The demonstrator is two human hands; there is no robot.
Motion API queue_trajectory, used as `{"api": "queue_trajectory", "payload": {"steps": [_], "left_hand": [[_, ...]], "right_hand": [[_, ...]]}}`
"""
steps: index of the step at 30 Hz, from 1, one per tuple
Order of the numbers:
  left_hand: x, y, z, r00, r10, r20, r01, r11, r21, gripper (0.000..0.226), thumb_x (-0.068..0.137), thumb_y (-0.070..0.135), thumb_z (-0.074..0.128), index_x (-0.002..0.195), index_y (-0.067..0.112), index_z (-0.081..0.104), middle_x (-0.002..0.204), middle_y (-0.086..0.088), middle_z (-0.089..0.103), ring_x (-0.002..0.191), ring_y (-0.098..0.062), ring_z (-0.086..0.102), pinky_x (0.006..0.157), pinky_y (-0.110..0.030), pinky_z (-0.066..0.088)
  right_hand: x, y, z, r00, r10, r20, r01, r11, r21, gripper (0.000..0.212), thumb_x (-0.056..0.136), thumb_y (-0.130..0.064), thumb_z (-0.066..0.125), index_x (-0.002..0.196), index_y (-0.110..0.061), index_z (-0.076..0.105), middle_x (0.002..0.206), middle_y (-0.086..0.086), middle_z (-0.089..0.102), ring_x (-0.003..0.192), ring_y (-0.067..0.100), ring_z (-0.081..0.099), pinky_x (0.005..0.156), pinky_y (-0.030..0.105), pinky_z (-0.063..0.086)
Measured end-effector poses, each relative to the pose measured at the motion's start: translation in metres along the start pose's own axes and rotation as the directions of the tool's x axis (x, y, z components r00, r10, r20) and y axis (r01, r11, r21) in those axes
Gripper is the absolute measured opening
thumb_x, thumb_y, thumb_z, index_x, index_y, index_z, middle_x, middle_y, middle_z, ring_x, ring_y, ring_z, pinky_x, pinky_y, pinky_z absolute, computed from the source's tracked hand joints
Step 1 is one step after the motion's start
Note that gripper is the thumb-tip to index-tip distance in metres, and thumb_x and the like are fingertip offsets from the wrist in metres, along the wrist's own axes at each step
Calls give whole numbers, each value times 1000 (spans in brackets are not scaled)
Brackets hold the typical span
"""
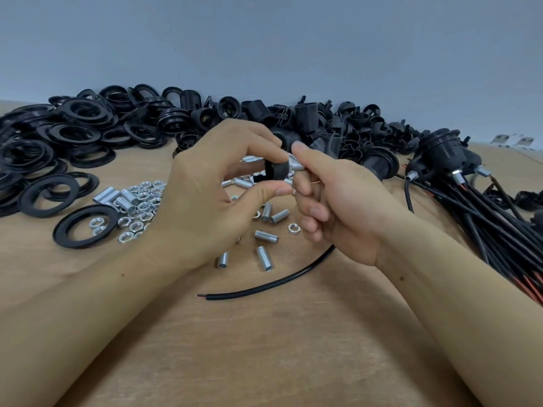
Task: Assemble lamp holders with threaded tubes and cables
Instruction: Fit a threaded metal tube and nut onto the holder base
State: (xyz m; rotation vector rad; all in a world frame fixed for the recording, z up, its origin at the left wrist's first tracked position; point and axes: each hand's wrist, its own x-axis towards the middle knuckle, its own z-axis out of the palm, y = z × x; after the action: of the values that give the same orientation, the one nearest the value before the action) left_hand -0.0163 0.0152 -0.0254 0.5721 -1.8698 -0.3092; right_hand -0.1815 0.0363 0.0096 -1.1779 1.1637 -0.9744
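My left hand [211, 189] pinches a small black lamp holder cap [276, 169] between thumb and fingers, above the table's middle. Against the cap's right side, my right hand [332, 201] pinches a silver threaded tube [294, 165]. A black cable [264, 284] runs from under my right hand down to a bare end at the front. Loose threaded tubes [266, 236] and silver nuts [138, 201] lie below and left of my hands.
Black rings [67, 142] are heaped at the left, and black lamp holder bodies [308, 118] are piled along the wall. Finished holders with cables [470, 195] lie bundled at the right. Bare wooden table [264, 348] fills the front.
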Motion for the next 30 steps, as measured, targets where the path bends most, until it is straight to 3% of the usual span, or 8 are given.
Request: {"api": "queue_trajectory", "payload": {"steps": [3, 5, 7, 10, 16, 23, 26, 30], "left_hand": [[-1, -5, -3, 998, -49, -28, 50, 998, 49, 24, 84, 9, 79, 105, 9, 67, 110, -1, 63, 110, -19, 62, 90, -32, 56], [0, -7, -4, 996, -84, -39, 86, 995, 45, 25, 83, 12, 80, 105, 11, 68, 110, 2, 63, 108, -18, 63, 90, -30, 56], [0, -7, -4, 995, -95, -38, 97, 994, 55, 25, 83, 14, 80, 104, 12, 68, 109, 3, 64, 107, -18, 64, 90, -32, 56], [-1, -7, -1, 996, -88, -14, 89, 994, 64, 24, 82, 12, 81, 103, 10, 70, 108, 1, 65, 106, -17, 64, 90, -31, 56], [-2, -8, -4, 996, -88, -14, 89, 994, 67, 26, 82, 16, 81, 105, 15, 69, 107, 3, 65, 105, -18, 65, 89, -31, 56], [-2, -9, -7, 994, -106, -14, 107, 988, 110, 27, 82, 20, 82, 106, 14, 70, 107, 3, 66, 105, -15, 64, 90, -31, 56], [-2, -7, -7, 994, -113, -3, 113, 988, 102, 26, 82, 18, 82, 106, 14, 70, 107, 4, 66, 105, -14, 64, 89, -30, 56], [-2, -6, -6, 995, -105, -1, 104, 990, 98, 25, 82, 18, 80, 105, 13, 71, 107, 4, 66, 104, -17, 65, 88, -35, 57]], "right_hand": [[0, -6, -19, 941, -219, -257, 119, 927, -356, 59, 100, -51, 40, 58, -13, 57, 41, 7, 48, 36, 21, 45, 42, 25, 38], [0, -8, -48, 771, -488, -409, 0, 642, -766, 52, 98, -39, 43, 57, -8, 52, 48, 15, 48, 45, 31, 43, 46, 31, 36], [-2, -9, -77, 667, -573, -475, -227, 452, -863, 41, 93, -27, 43, 56, -11, 38, 53, 12, 36, 52, 29, 33, 47, 30, 25], [-3, -6, -102, 696, -429, -576, -494, 296, -817, 29, 90, -21, 52, 66, -6, 45, 65, 11, 40, 61, 27, 40, 51, 27, 24], [4, 4, -101, 705, -244, -666, -647, 161, -745, 35, 90, -36, 60, 108, -6, 54, 120, 23, 52, 110, 42, 51, 82, 43, 44], [-11, -12, -119, 571, -578, -584, -573, 229, -787, 18, 83, -5, 61, 101, -5, 60, 102, 22, 52, 103, 39, 47, 79, 41, 37], [-8, -12, -109, 699, -497, -514, -464, 232, -855, 19, 82, 1, 54, 85, -10, 70, 87, 14, 62, 81, 33, 52, 65, 33, 42], [-2, -8, -87, 813, -444, -377, -250, 319, -914, 20, 82, -7, 53, 82, -23, 65, 92, 0, 68, 85, 23, 61, 76, 36, 52]]}}
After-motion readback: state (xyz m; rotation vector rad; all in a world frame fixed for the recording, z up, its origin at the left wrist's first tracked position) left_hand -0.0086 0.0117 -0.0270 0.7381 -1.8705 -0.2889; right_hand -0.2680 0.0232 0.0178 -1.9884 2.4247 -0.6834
